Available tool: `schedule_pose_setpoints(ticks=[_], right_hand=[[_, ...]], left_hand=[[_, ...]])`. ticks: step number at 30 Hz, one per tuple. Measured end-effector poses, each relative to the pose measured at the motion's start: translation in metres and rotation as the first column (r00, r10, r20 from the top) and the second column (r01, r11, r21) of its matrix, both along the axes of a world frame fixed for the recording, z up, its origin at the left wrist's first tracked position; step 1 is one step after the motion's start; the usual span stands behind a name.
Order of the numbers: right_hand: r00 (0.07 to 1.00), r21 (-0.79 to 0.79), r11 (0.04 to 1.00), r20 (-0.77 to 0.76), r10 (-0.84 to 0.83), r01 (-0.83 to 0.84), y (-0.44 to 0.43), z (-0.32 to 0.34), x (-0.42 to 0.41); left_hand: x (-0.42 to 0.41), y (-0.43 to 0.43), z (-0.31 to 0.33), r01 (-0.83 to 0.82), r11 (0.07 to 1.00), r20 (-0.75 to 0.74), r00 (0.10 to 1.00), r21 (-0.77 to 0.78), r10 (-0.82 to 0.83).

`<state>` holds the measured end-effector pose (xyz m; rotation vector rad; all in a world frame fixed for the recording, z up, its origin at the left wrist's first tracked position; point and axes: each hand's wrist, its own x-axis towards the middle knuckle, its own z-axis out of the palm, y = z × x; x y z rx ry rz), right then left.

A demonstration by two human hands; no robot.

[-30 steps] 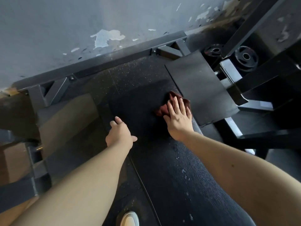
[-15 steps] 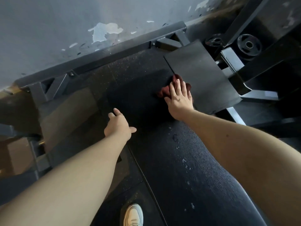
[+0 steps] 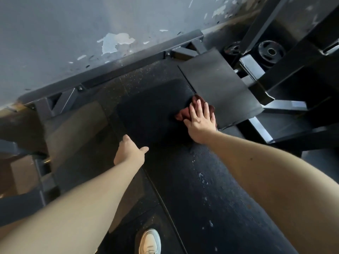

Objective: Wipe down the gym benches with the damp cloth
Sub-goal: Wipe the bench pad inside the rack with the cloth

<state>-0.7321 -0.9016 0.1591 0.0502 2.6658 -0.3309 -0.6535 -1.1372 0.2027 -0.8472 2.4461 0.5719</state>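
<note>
A black padded bench [image 3: 211,198] runs from the lower right up to the middle, with water drops on its surface. A crumpled dark red cloth [image 3: 183,113] lies near the pad's far right corner. My right hand [image 3: 200,121] presses flat on it with straight fingers. My left hand [image 3: 128,153] is at the bench's left edge, thumb on the pad and fingers curled over the side.
A second dark flat pad [image 3: 216,83] sits just beyond the cloth. Black weight plates [image 3: 271,51] and steel rack beams stand at the upper right. A grey frame rail [image 3: 128,63] runs along the peeling wall. My white shoe [image 3: 149,241] is on the floor below.
My right hand has slid the cloth along the pad toward its far right corner. My left hand has kept its place on the bench's left edge.
</note>
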Motion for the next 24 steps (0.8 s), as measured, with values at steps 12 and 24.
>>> schedule_pose_setpoints(ticks=[12, 24], right_hand=[[0.973, -0.035, 0.975, -0.085, 0.214, -0.217, -0.027, -0.001, 0.137], [0.993, -0.020, 1.000, -0.114, 0.015, -0.018, -0.058, -0.005, 0.047]], left_hand=[[0.019, 0.001, 0.000, -0.097, 0.992, 0.072, 0.993, 0.075, 0.091], [0.025, -0.013, -0.016, -0.150, 0.966, 0.000, 0.988, 0.209, 0.153]])
